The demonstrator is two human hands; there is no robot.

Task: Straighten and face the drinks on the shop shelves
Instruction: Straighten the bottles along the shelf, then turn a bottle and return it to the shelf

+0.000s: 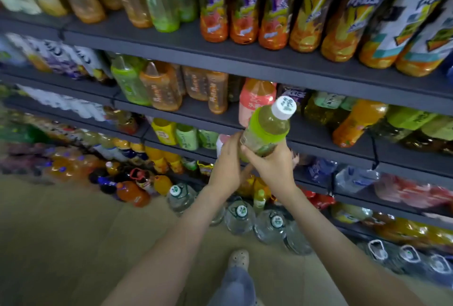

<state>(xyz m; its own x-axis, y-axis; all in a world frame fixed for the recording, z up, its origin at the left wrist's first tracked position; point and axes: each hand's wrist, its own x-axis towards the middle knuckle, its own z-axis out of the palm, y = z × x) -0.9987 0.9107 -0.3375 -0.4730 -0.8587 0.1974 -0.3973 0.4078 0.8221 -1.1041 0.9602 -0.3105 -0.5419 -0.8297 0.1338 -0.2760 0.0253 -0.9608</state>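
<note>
Between the two hands, in front of the middle shelf, a green-labelled bottle [267,129] is held up in the air, tilted so that its white cap [284,108] leans up and to the right. The right hand [269,166] grips the bottle's lower part, with the thumb across the front and the fingers curled behind. The left hand [226,161] clasps the lower left side, its thumb against the bottle and its fingers wrapped round out of sight. The two hands touch under the bottle's base.

Just behind the bottle a pink bottle [255,102] stands on the dark shelf [318,148]. To the right an orange bottle [358,121] leans to the right among green-labelled packs. To the left stand amber bottles [161,87] with pointed caps, some turned at different angles. On the shelf above, tall bottles with purple and orange labels [215,11] stand in a row. Below the forearms, large clear water jugs [240,215] sit on the tan floor [73,232], and a pale shoe [239,258] shows near the bottom edge.
</note>
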